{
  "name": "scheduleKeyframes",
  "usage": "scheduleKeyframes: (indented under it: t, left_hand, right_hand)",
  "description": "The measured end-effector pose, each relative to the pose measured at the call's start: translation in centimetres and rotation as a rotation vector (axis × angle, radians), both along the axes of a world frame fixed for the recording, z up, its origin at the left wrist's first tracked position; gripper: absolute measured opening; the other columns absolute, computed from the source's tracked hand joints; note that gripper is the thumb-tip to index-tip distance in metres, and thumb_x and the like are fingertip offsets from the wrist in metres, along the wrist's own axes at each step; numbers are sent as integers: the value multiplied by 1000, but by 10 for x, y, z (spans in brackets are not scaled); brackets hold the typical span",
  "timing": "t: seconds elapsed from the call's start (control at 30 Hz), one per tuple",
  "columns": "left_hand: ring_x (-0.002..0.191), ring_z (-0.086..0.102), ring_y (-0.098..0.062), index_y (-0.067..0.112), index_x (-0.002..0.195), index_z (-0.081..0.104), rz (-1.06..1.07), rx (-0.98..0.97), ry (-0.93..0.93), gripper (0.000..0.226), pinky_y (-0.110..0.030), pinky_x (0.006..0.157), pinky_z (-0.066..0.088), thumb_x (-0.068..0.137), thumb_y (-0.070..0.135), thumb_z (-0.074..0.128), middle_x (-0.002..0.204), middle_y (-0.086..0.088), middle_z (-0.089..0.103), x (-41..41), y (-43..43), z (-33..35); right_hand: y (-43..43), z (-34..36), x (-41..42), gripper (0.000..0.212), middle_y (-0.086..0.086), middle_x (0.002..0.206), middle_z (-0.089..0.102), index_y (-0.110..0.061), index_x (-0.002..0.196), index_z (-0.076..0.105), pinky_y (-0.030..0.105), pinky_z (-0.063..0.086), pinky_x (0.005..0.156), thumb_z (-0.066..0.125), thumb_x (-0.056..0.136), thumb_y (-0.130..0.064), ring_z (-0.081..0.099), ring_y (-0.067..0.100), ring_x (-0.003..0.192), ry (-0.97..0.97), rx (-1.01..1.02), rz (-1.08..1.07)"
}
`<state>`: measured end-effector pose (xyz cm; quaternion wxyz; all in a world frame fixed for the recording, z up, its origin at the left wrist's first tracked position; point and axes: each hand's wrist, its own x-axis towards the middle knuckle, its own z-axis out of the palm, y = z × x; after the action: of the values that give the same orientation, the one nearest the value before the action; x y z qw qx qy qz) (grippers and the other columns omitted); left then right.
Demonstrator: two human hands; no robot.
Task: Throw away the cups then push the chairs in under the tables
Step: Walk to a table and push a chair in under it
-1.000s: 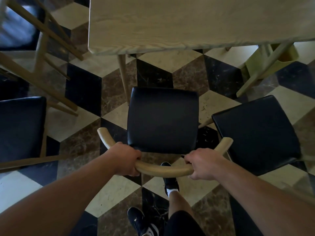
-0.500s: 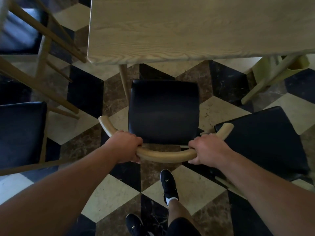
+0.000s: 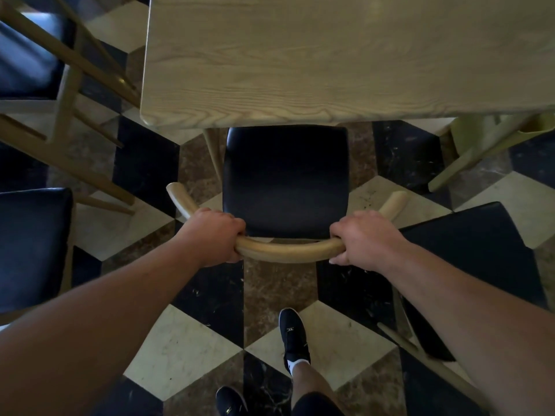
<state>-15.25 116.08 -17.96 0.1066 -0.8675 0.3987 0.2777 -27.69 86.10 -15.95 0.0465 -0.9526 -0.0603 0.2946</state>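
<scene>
Since the earlier frames we have pushed the chair [image 3: 285,181] forward: the front edge of its black seat now sits right at the near edge of the wooden table [image 3: 330,55], where before a strip of floor showed between them. Our view has closed in on the table too.

Going from left to right: at the far left stand two other black-seated chairs, a near one [image 3: 30,247] cut off by the frame edge and a farther one [image 3: 27,61] with pale wooden legs and rungs crossing in front of it. Our left arm reaches forward from the lower left, forearm straight, and our left hand [image 3: 214,238] is wrapped over the left part of the chair's curved wooden backrest [image 3: 288,252], fingers curled down around the rail in a firm grasp. The bare middle of the rail shows between our hands, with the black seat just beyond it. Our right hand [image 3: 365,240] clasps the right part of the same rail, knuckles up, thumb tucked beneath; the arm comes in from the lower right. Both rail ends curve out past our hands. To the right another black-seated chair [image 3: 480,265] stands at an angle, just beside ours. Below, our black shoe [image 3: 292,336] steps on the checkered marble floor [image 3: 180,349].
</scene>
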Motion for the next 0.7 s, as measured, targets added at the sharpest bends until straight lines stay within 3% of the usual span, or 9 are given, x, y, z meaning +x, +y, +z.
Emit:
scheduleKeyframes:
  t: [0.13,0.3,0.53,0.7]
  left_hand:
    - [83,55,-10,42,106,59,18,-8,-6,35,-41,93,47,82,63,73,90,18,58,21,-8,0]
    - [79,49,-11,41,105,59,27,-16,-32,33,-38,82,40,82,61,72,86,19,54,49,-18,-2]
    - [76,58,-12,42,94,59,45,54,-35,26,-40,83,41,78,61,67,74,17,56,87,-47,-5]
    - [76,57,-12,45,100,60,-19,154,76,29,-41,76,38,75,58,56,77,18,56,103,-58,-7]
  right_hand:
    - [-7,-1,21,33,-12,89,54,-36,98,58,41,43,85,73,87,-63,49,15,87,-13,29,-6]
    - [-16,-3,47,34,-12,91,57,-36,101,60,43,45,92,76,85,-62,52,16,90,-88,26,-2]
    - [-30,-12,91,28,-10,93,53,-37,104,61,49,43,101,77,87,-50,57,21,99,-107,-69,4]
    - [-39,-17,111,19,-13,86,54,-42,95,60,50,43,94,74,86,-49,55,18,90,11,-108,66]
